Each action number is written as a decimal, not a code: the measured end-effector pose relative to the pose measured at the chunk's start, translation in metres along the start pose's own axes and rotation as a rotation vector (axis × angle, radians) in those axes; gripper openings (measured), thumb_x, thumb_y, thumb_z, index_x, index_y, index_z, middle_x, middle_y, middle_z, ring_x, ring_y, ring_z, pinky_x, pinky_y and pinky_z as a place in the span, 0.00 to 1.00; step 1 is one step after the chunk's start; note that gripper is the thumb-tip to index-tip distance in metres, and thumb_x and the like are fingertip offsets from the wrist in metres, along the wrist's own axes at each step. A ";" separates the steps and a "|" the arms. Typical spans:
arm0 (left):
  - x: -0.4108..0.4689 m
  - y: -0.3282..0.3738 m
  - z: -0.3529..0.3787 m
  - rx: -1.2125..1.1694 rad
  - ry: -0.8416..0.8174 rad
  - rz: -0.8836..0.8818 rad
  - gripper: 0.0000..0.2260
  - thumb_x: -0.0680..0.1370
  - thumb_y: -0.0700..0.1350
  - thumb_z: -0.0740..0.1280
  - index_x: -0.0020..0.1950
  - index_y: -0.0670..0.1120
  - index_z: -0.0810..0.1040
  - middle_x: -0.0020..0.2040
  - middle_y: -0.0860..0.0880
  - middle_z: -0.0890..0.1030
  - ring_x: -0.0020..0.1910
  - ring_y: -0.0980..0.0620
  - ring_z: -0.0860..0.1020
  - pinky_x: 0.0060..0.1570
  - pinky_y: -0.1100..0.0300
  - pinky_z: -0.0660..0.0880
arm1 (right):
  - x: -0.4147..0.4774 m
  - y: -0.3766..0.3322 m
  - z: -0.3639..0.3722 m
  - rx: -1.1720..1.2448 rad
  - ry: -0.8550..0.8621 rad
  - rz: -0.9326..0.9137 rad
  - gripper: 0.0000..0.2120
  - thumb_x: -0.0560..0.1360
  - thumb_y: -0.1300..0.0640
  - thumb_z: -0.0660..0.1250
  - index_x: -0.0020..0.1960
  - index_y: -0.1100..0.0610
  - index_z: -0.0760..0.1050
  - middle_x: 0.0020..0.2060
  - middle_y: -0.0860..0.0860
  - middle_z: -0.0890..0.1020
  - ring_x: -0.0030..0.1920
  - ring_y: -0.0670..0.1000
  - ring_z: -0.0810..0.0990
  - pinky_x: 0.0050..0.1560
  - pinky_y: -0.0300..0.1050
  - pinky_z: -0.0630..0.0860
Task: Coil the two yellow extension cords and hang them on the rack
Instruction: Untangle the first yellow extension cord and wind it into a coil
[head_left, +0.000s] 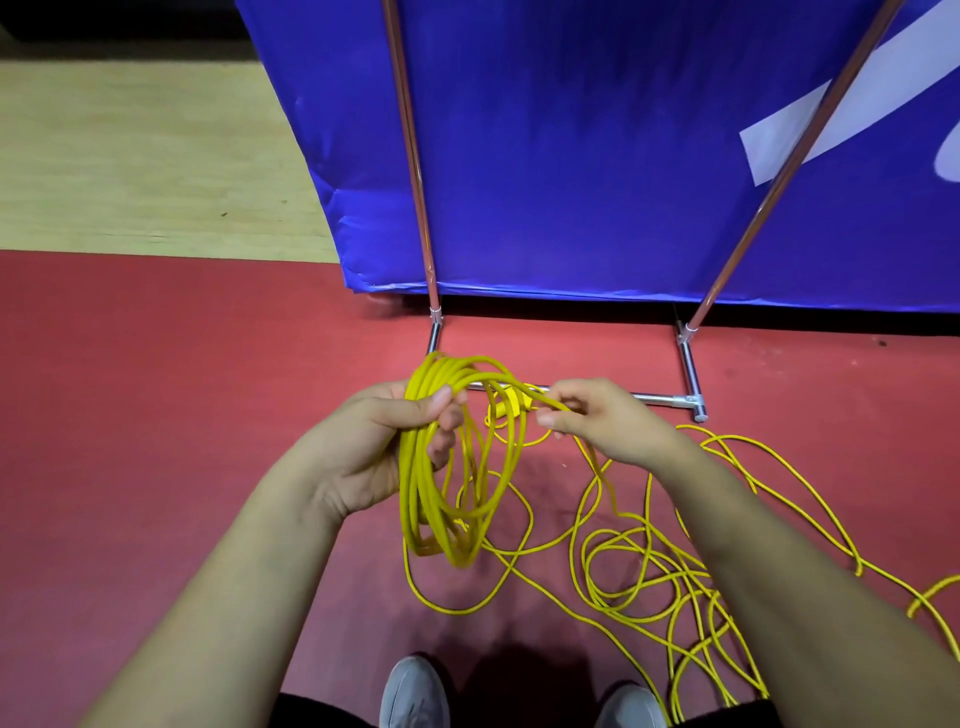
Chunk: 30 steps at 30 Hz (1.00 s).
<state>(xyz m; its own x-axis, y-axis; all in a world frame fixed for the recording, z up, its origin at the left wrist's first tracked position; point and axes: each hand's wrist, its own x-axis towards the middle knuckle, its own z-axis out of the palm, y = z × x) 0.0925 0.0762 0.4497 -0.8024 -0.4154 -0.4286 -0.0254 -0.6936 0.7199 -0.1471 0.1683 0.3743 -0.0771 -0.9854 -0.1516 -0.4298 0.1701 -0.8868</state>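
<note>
- L hand (384, 447) closed round coil (447, 467), several loops hanging below fist
- R hand (597, 421) pinching cord strand at coil top, thumb + fingers
- rest of cord (649, 571) loose in tangle on red floor (156, 415), my right
- rack (670, 399) base bar just behind hands, blue banner (571, 156) behind it

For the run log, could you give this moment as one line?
left hand: holds coil | right hand: pinches strand | loose cord: floor | rack: bare
</note>
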 end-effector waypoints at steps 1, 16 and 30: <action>-0.002 0.002 -0.003 0.002 0.004 0.014 0.20 0.59 0.44 0.82 0.45 0.39 0.79 0.32 0.47 0.75 0.26 0.53 0.73 0.27 0.63 0.73 | -0.004 0.014 -0.004 0.052 0.031 0.058 0.06 0.76 0.61 0.69 0.40 0.57 0.78 0.31 0.45 0.78 0.33 0.41 0.73 0.40 0.39 0.70; 0.000 0.001 0.000 0.113 0.095 -0.148 0.12 0.71 0.46 0.65 0.44 0.37 0.81 0.35 0.42 0.82 0.30 0.48 0.82 0.31 0.60 0.79 | 0.005 -0.051 0.015 0.038 0.087 -0.175 0.07 0.75 0.62 0.70 0.51 0.55 0.84 0.36 0.53 0.80 0.37 0.44 0.74 0.40 0.36 0.69; 0.000 -0.007 0.001 0.131 0.040 -0.051 0.06 0.71 0.38 0.67 0.46 0.37 0.76 0.31 0.46 0.76 0.25 0.52 0.74 0.26 0.62 0.73 | -0.004 -0.022 0.000 -0.010 0.046 -0.031 0.02 0.74 0.61 0.72 0.44 0.59 0.80 0.34 0.51 0.79 0.35 0.42 0.74 0.39 0.37 0.70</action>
<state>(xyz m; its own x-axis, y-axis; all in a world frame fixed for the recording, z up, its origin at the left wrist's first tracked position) 0.0917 0.0815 0.4453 -0.7736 -0.4066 -0.4861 -0.1454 -0.6327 0.7606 -0.1372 0.1683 0.3947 -0.1045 -0.9891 -0.1036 -0.4419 0.1395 -0.8862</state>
